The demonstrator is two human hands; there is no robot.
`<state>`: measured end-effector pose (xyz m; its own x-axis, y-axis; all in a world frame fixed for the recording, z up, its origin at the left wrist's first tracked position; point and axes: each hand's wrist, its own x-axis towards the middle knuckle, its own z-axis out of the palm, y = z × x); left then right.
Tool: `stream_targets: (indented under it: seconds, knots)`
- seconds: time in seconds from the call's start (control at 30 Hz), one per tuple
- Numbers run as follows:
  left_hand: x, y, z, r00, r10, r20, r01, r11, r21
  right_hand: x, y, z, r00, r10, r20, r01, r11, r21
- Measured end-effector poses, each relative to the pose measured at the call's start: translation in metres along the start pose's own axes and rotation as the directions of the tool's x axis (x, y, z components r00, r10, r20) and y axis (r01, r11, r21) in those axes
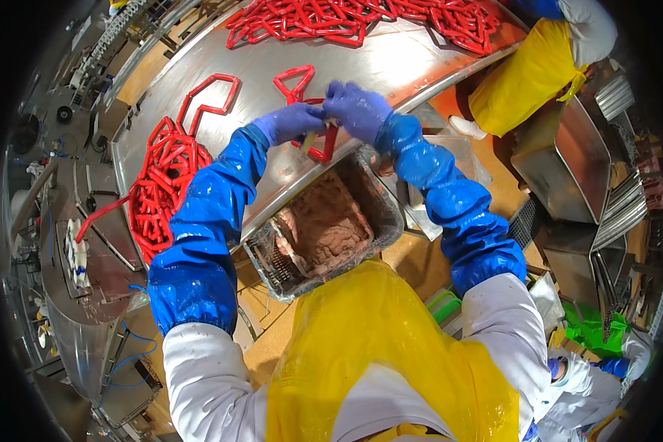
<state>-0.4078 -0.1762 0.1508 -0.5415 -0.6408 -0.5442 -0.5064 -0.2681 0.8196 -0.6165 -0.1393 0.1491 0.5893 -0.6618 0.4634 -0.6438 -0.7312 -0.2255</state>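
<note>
Both my hands wear purple-blue gloves and meet above the steel table near its front edge. My left hand (pixel 291 124) is closed, its fingers pinching a short string of red sausage links (pixel 295 79). Close against it, my right hand (pixel 357 110) is bent over the same string with its fingertips pressed together. One part of the string loops out beyond the hands, and another hangs toward me below them. A small pale yellowish piece (pixel 307 142) shows under the left fingers. Exactly what lies between the fingertips is hidden.
More red sausage links (pixel 158 180) lie heaped at the table's left end, and a large pile (pixel 309 22) covers its far side. Below the table edge stands a tub (pixel 395 221) holding pink ground meat (pixel 324 228). A co-worker in a yellow apron (pixel 530 77) stands far right, beside metal bins (pixel 567 162).
</note>
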Motion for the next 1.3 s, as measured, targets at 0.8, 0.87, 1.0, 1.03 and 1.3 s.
stream_targets:
  seconds: [0.8,0.87,1.0,1.03,1.3]
  knots:
    - [-0.015,-0.019,0.019,0.977,0.173,-0.122,-0.210,0.856,-0.473,-0.038,-0.026,0.047,0.843,0.382,-0.380,-0.221,0.888,0.404]
    - [-0.013,-0.021,0.026,0.959,0.218,-0.182,-0.265,0.919,-0.293,-0.041,-0.025,0.045,0.864,0.396,-0.309,-0.273,0.887,0.373]
    - [-0.017,-0.012,0.034,0.936,0.256,-0.241,-0.217,0.960,0.176,-0.049,-0.009,0.055,0.881,0.406,-0.242,-0.363,0.910,0.202]
    - [-0.020,-0.010,0.036,0.932,0.255,-0.258,-0.173,0.937,0.302,-0.050,-0.002,0.060,0.878,0.414,-0.241,-0.386,0.909,0.156]
    - [-0.005,-0.019,0.114,0.854,0.452,-0.256,-0.393,0.885,0.249,-0.074,0.051,0.172,0.799,0.058,0.599,-0.524,-0.421,0.740]
